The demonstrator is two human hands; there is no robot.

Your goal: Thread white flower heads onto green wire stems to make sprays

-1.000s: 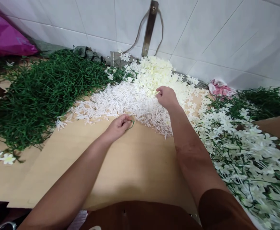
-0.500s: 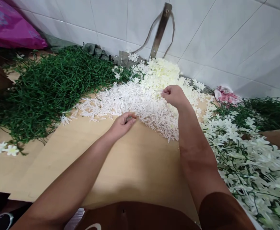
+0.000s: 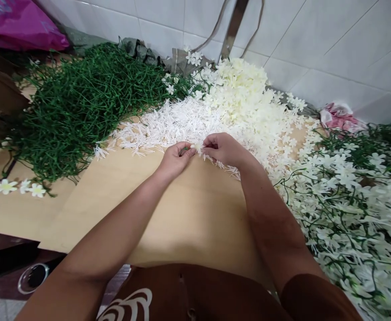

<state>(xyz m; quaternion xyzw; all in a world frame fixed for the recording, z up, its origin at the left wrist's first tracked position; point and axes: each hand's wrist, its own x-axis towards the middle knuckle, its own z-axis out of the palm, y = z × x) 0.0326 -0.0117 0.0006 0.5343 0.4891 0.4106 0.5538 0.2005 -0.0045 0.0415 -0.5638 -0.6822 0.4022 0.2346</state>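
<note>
My left hand (image 3: 176, 158) and my right hand (image 3: 222, 149) meet at the near edge of a pile of white plastic stamens (image 3: 175, 127). The left fingers pinch a thin green stem (image 3: 184, 150). The right fingers pinch a small cream flower (image 3: 198, 147) held against the left fingertips. Behind the hands lies a heap of loose cream petals (image 3: 245, 93). Both hands hover over a tan board (image 3: 188, 209).
A mound of green stems (image 3: 78, 102) fills the left. Finished white flowers on green stems (image 3: 352, 200) pile up at the right. Three loose flowers (image 3: 18, 187) lie at far left. A white tiled wall (image 3: 315, 40), a magenta bag (image 3: 18, 24) and a pink cloth (image 3: 339, 117) are behind.
My right hand left the petal heap and came down to my left hand, bringing a cream flower. The view tilted and shifted slightly.
</note>
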